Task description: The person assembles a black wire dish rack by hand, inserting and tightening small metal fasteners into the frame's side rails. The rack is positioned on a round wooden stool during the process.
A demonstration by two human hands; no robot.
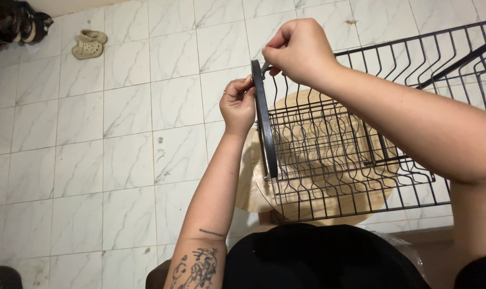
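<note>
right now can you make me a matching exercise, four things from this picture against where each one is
Things:
1. left hand
2. right hand
3. pale clogs
4. round wooden stool

Places:
A. under the black wire rack
B. far off on the tiled floor, upper left
C. at the top end of the rack's dark side bar
D. gripping that bar from the left side

Pairs: 1-D, 2-C, 3-B, 4-A

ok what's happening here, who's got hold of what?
A person works with both bare hands on a black wire dish rack resting on a round wooden stool. The left hand grips the rack's dark curved end bar near its top. The right hand pinches a small tool or fastener at the top of that bar; which one is hidden. Pale clogs lie on the tiled floor.
</note>
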